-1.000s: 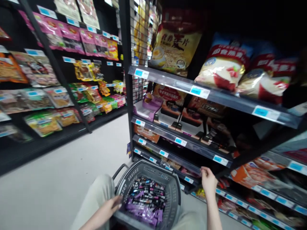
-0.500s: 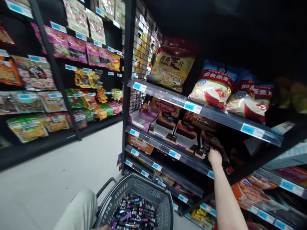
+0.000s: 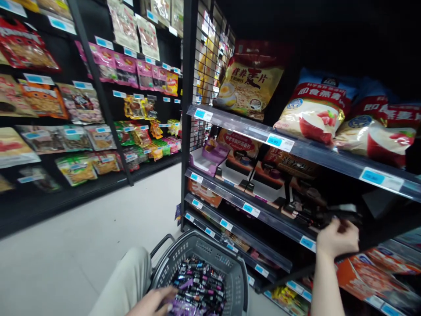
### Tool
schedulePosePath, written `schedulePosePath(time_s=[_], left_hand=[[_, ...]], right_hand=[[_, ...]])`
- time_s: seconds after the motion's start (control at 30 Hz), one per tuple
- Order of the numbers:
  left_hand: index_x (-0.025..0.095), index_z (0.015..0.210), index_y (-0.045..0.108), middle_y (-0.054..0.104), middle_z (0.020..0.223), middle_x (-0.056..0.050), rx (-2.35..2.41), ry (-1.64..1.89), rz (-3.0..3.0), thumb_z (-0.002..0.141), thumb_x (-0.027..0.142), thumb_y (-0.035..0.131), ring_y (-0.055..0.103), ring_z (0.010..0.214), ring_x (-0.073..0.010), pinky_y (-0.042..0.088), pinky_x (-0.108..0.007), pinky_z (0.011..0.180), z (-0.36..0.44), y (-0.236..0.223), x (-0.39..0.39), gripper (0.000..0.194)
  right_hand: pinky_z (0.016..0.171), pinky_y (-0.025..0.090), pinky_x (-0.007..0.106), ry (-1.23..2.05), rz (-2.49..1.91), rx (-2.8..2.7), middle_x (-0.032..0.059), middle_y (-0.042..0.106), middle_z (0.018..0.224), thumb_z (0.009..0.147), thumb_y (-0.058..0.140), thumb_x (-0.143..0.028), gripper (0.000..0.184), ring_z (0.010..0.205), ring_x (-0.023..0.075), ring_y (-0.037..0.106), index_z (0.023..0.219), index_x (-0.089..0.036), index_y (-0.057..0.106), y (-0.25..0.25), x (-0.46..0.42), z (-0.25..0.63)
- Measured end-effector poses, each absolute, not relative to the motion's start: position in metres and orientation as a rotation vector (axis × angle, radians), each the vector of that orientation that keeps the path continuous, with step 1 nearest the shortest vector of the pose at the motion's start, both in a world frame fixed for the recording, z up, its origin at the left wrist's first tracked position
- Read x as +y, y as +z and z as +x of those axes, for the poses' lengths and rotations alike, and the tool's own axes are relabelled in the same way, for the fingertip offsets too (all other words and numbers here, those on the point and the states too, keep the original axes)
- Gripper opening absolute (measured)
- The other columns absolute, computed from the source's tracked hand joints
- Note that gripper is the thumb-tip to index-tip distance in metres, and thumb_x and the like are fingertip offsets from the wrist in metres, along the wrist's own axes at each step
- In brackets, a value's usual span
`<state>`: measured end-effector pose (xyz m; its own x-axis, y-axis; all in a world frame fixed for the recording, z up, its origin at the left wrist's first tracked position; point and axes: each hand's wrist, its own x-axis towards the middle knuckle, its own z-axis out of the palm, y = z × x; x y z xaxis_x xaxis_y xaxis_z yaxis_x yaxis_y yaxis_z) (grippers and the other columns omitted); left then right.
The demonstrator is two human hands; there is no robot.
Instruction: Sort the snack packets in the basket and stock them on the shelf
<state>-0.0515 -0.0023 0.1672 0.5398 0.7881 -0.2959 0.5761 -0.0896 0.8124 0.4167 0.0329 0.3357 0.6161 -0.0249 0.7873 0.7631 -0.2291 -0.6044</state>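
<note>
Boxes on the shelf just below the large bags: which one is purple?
It is the leftmost box, beside the wire mesh. Its panels look largely purple, while the other boxes, toward the right hand, look mainly brown, black and white.

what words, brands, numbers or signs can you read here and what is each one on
"营养麦片": yellow-and-red cereal bag
"即食燕麦": leftmost blue-and-red oat bag; any further characters are unclear
Price tags: printed, but digits too blurred to give surely
Sachets in the grey basket: print too small to read
Left-hand snack bags: too small or blurred to read
</note>
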Motion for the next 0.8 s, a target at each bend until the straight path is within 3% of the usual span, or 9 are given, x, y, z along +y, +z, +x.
schedulePosePath(time_s=[0.13,0.2,0.27,0.33,0.4,0.53,0.63,0.8], left_hand=[[0.028,0.12,0.036,0.054,0.109,-0.002,0.94,0.457,1.691,0.074,0.033,0.046,0.048,0.098,-0.0173,0.036,-0.029,0.088,-0.01,0.213,-0.008,0.047],[0.03,0.127,0.019,0.037,0.126,-0.005,0.803,0.657,1.569,0.074,0.032,0.048,0.044,0.103,-0.0187,0.039,-0.03,0.084,0.012,0.239,-0.013,0.06],[0.031,0.128,0.012,0.024,0.132,-0.008,0.676,0.837,1.41,0.071,0.032,0.053,0.044,0.101,-0.0198,0.041,-0.031,0.082,0.029,0.26,-0.016,0.07],[0.029,0.126,0.02,0.03,0.128,-0.011,0.629,0.881,1.278,0.066,0.031,0.059,0.051,0.09,-0.0188,0.046,-0.03,0.073,0.036,0.274,-0.016,0.072],[0.023,0.117,0.038,0.044,0.113,-0.01,0.653,0.829,1.216,0.065,0.03,0.061,0.055,0.077,-0.0168,0.048,-0.028,0.062,0.035,0.281,-0.015,0.058],[0.014,0.1,0.051,0.058,0.072,-0.004,0.709,0.71,1.186,0.066,0.032,0.059,0.056,0.06,-0.015,0.048,-0.027,0.052,0.016,0.281,-0.015,0.039],[0.013,0.099,0.053,0.06,0.069,-0.003,0.788,0.682,1.295,0.067,0.033,0.057,0.058,0.059,-0.0144,0.047,-0.027,0.058,0.001,0.282,-0.018,0.038],[0.022,0.094,0.06,0.063,0.087,-0.002,0.89,0.63,1.769,0.067,0.035,0.058,0.057,0.077,-0.0149,0.04,-0.025,0.077,-0.019,0.293,-0.017,0.03]], right_hand=[[0.061,0.047,0.035,-0.055,-1.057,-0.523,-0.0006,0.052,0.074,0.069,0.054,-0.026,0.012,0.067,0.0147,0.055,0.077,-0.019,0.049,0.32,-0.009,0.31],[0.061,0.048,0.033,0.331,-0.985,-0.501,-0.0027,0.053,0.072,0.071,0.053,-0.025,0.008,0.065,0.0125,0.055,0.077,-0.02,0.048,0.302,-0.025,0.254],[0.062,0.048,0.031,0.581,-0.965,-0.445,-0.0017,0.055,0.075,0.073,0.051,-0.025,0.013,0.067,0.012,0.056,0.085,-0.021,0.049,0.282,-0.039,0.209],[0.062,0.048,0.031,0.773,-0.95,-0.4,0.0,0.057,0.077,0.073,0.052,-0.026,0.021,0.069,0.013,0.057,0.093,-0.022,0.048,0.263,-0.052,0.178],[0.062,0.048,0.032,0.924,-0.955,-0.384,0.0018,0.059,0.078,0.071,0.054,-0.027,0.031,0.069,0.0149,0.058,0.1,-0.021,0.045,0.248,-0.063,0.162],[0.06,0.05,0.032,0.908,-1.079,-0.397,0.0075,0.058,0.092,0.066,0.06,-0.027,0.055,0.07,0.0172,0.059,0.114,-0.021,0.036,0.238,-0.079,0.163],[0.061,0.05,0.031,0.778,-1.189,-0.498,0.0113,0.051,0.109,0.061,0.063,-0.027,0.065,0.075,0.0186,0.059,0.119,-0.023,0.033,0.244,-0.086,0.175],[0.067,0.049,0.025,0.648,-1.508,-0.857,0.009,0.062,0.093,0.06,0.063,-0.029,0.03,0.082,0.0212,0.059,0.088,-0.017,0.062,0.254,-0.103,0.199]])
